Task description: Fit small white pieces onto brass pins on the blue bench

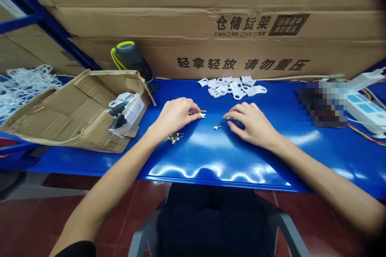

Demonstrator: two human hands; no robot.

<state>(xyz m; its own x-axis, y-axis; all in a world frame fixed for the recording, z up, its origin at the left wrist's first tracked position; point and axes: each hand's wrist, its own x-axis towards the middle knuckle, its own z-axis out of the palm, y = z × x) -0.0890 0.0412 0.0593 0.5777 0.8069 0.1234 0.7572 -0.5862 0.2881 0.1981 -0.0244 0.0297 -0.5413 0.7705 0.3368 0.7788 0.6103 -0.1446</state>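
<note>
My left hand point(178, 115) rests low over the blue table with thumb and fingertips pinched together. At those fingertips are small cream-and-metal parts point(203, 115); which of them is gripped is too small to tell. My right hand point(251, 125) is palm down, fingers slightly bent and apart, with no clear object in it. Between the hands lies one small white part with a thin metal pin point(217, 127). A little pile of similar pinned parts point(175, 138) sits beside my left wrist, partly covered by it. Beyond both hands, several white plastic pieces with round holes point(232, 87) lie grouped.
An open cardboard box point(69, 106) with bagged items stands at the left, a dark bottle point(134, 60) behind it. White cords point(27, 82) pile up far left. A white power strip point(369, 110) and wires lie right, next to a blurred dark item point(321, 104). Cardboard backs the table point(217, 160).
</note>
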